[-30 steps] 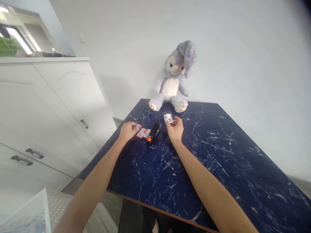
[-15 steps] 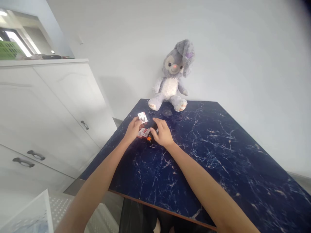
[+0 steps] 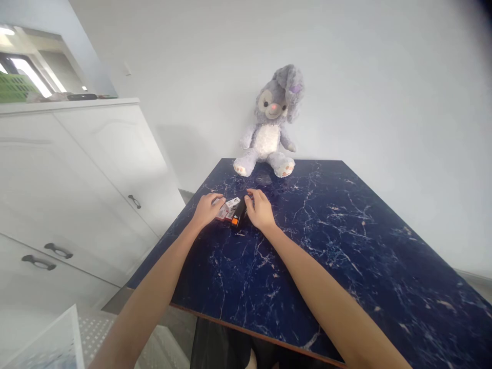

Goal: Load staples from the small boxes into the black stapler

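Observation:
Several small boxes lie close together on the dark blue marbled table (image 3: 326, 230). A long black box with an orange end (image 3: 239, 212) is at the right of the group. To its left are a small white box (image 3: 232, 202) and red-and-white boxes (image 3: 222, 212), partly overlapping. My left hand (image 3: 208, 209) is at the left edge of the group, fingers apart, fingertips over the red-and-white boxes. Beside the black box rests my right hand (image 3: 260, 209), thumb and fingers apart; whether it touches the box, I cannot tell.
A grey plush toy (image 3: 269, 128) sits at the table's far edge against the wall. White cabinets (image 3: 92, 169) stand on the left, with a green basket (image 3: 15, 87) on top. A white perforated container (image 3: 90, 328) is at the lower left.
My left hand has let go of the white box, which now lies among the other boxes. My right hand has shifted slightly right, uncovering more of the black box.

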Demonstrator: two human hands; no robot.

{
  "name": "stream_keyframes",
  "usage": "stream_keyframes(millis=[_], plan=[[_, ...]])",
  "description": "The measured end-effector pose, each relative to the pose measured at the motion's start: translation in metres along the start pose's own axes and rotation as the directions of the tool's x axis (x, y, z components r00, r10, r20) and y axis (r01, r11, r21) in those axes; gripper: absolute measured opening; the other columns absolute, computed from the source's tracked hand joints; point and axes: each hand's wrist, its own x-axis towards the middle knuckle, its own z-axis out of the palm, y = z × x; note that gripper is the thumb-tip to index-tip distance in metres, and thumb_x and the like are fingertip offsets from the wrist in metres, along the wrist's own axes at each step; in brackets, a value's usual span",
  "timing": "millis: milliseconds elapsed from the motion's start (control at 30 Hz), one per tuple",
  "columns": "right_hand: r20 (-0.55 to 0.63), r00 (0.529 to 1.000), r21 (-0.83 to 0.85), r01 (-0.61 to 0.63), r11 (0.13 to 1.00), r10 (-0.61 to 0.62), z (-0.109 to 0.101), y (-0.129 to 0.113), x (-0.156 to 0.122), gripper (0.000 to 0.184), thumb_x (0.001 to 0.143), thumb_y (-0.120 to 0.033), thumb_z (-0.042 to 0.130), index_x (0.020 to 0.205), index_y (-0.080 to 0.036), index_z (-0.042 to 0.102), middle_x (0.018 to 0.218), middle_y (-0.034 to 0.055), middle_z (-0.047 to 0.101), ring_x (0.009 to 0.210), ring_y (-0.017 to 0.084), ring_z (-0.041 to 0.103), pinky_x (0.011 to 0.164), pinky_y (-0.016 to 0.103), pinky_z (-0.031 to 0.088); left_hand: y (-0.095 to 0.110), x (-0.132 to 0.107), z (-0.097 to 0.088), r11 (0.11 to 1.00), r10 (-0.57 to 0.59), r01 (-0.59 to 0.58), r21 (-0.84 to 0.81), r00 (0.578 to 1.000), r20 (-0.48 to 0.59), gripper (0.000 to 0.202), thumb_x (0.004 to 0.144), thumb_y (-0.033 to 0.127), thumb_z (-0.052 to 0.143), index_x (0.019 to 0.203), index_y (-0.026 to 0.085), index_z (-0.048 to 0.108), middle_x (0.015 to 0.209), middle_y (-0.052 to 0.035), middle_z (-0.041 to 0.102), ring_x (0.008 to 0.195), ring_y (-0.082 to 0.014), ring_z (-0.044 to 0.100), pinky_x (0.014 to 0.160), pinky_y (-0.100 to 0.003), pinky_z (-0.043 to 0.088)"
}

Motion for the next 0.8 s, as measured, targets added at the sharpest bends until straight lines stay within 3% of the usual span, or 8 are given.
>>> stream_keyframes(millis=[133,233,333,467,600,667,733,800], plan=[[0.055,0.998,-0.011,-0.016,1.0,0.016,-0.001,-0.001,0.0,0.035,0.099,-0.037,0.045,0.126,-0.019,0.058,0.117,0.0111,0.065,0.104,0.024,0.063,0.093,0.037,0.05,0.008,-0.005,0.01,0.994,0.109,-0.108,-0.023,0.992,0.07,0.038,0.089,0.04,0.061,0.123,0.023,0.068,0.11,-0.0052,0.074,0.107,-0.0259,0.063,0.097,-0.038,0.047],[0.096,0.993,-0.038,-0.067,0.997,0.071,0.0,-0.003,0.001,0.035,0.097,-0.04,0.049,0.124,-0.02,0.059,0.118,0.0105,0.066,0.098,0.023,0.065,0.09,0.036,0.05,0.01,-0.006,0.018,0.999,0.035,-0.035,0.037,0.999,0.004,0.032,0.094,0.043,0.054,0.112,0.023,0.071,0.099,-0.0062,0.075,0.102,-0.0262,0.063,0.093,-0.038,0.047],[0.125,0.981,-0.053,-0.142,0.988,0.148,0.001,-0.002,0.002,0.033,0.096,-0.044,0.05,0.114,-0.021,0.064,0.111,0.0088,0.069,0.093,0.023,0.066,0.085,0.034,0.049,0.005,-0.003,0.022,0.983,-0.026,0.033,0.183,0.999,-0.041,0.032,0.097,0.043,0.05,0.099,0.021,0.074,0.102,-0.0095,0.074,0.103,-0.0287,0.062,0.096,-0.042,0.044],[0.123,0.957,0.001,-0.263,0.965,0.261,0.0,0.007,0.006,0.038,0.098,-0.052,0.042,0.1,-0.023,0.067,0.095,0.0061,0.072,0.09,0.022,0.066,0.082,0.032,0.047,-0.003,0.001,0.023,0.96,-0.104,0.115,0.256,0.993,-0.055,0.038,0.1,0.042,0.041,0.103,0.02,0.072,0.109,-0.0132,0.072,0.106,-0.0311,0.061,0.095,-0.045,0.044],[0.013,0.847,0.25,-0.517,0.819,0.531,-0.001,0.022,0.009,0.049,0.099,-0.053,0.029,0.094,-0.021,0.066,0.086,0.0057,0.071,0.078,0.02,0.066,0.072,0.03,0.05,-0.011,0.005,0.017,0.975,-0.086,0.09,0.205,0.996,-0.029,0.04,0.101,0.031,0.033,0.104,0.021,0.072,0.115,-0.0102,0.072,0.114,-0.0263,0.061,0.102,-0.041,0.041],[0.002,0.8,0.359,-0.561,0.746,0.6,-0.001,0.026,0.009,0.048,0.097,-0.053,0.031,0.095,-0.02,0.065,0.085,0.0057,0.071,0.073,0.019,0.065,0.067,0.028,0.051,-0.017,0.005,0.012,0.982,-0.086,0.085,0.171,0.996,-0.001,0.037,0.099,0.029,0.037,0.11,0.021,0.071,0.124,-0.0093,0.069,0.121,-0.0259,0.058,0.107,-0.041,0.039],[0.035,0.801,0.374,-0.565,0.736,0.597,0.0,0.028,0.01,0.046,0.095,-0.052,0.033,0.096,-0.02,0.066,0.085,0.005,0.071,0.072,0.019,0.065,0.067,0.028,0.052,-0.023,0.005,0.008,0.99,-0.051,0.04,0.132,0.995,0.08,0.035,0.096,0.031,0.043,0.117,0.022,0.07,0.132,-0.0087,0.066,0.125,-0.027,0.057,0.109,-0.042,0.038],[0.117,0.848,0.324,-0.524,0.788,0.517,0.0,0.027,0.01,0.042,0.094,-0.049,0.038,0.101,-0.022,0.068,0.09,0.0039,0.072,0.08,0.019,0.066,0.076,0.03,0.052,-0.027,0.003,0.006,0.995,0.031,-0.046,0.089,0.986,0.165,0.035,0.093,0.032,0.048,0.121,0.023,0.069,0.133,-0.0081,0.066,0.123,-0.0277,0.059,0.108,-0.042,0.039]])
